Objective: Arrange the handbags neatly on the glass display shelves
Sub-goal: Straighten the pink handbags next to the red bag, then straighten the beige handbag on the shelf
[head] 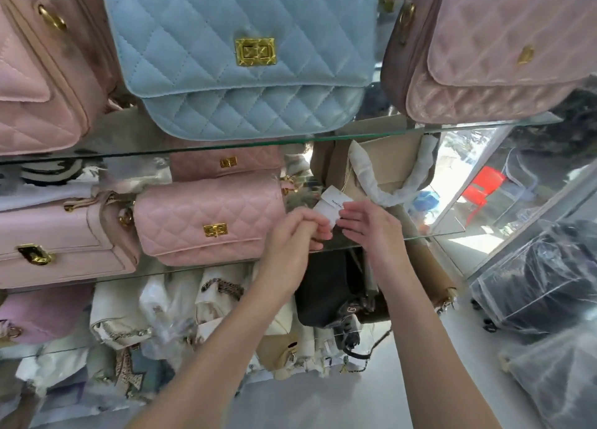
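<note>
Both my hands meet over the middle glass shelf (226, 268) and pinch a white paper tag (332, 207). My left hand (295, 231) grips the tag's lower edge; my right hand (368, 225) holds its right side. The tag's string runs up to a beige handbag (391, 157) whose handles are wrapped in white foam, standing at the back right of that shelf. Left of my hands stands a pink quilted bag (210, 221) with a gold clasp. On the upper shelf (452, 128) sit a light blue quilted bag (239, 57) and a dusty pink quilted bag (494, 57).
More pink bags (58, 244) fill the left of both shelves. Below lie cream dust-bagged items (168, 312), a black bag (329, 293) and a tan bag (433, 273). Plastic-wrapped black luggage (542, 280) stands on the floor at right, near a glass wall.
</note>
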